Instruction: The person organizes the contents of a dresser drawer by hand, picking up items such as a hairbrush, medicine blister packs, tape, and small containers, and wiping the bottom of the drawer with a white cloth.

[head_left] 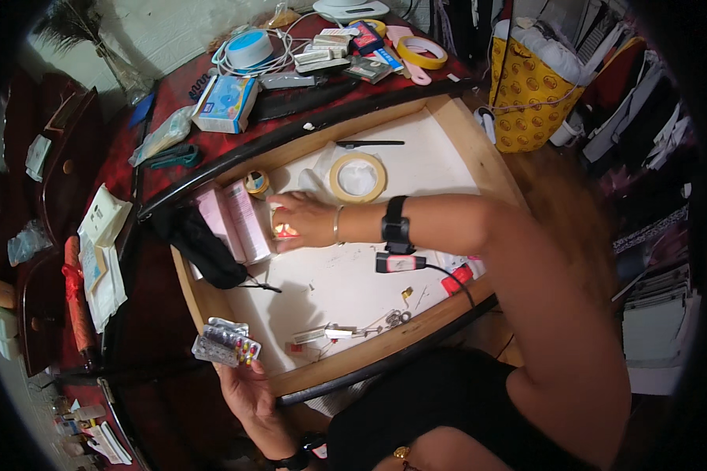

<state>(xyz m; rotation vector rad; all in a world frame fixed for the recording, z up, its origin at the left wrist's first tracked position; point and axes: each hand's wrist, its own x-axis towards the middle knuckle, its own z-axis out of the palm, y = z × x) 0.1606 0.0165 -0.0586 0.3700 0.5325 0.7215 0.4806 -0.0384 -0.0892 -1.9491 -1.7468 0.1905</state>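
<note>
Some blister packs, pink boxes, black pouch

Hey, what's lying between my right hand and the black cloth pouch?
The head view shows pink packaging between your right hand and the black cloth pouch; whether it's one box or two, I can't tell.

Pale wall; red-topped dresser; brown floor.

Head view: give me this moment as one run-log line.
left hand: holds blister packs | right hand: in drawer beside pink box, grip unclear | also in drawer: tape roll
</note>
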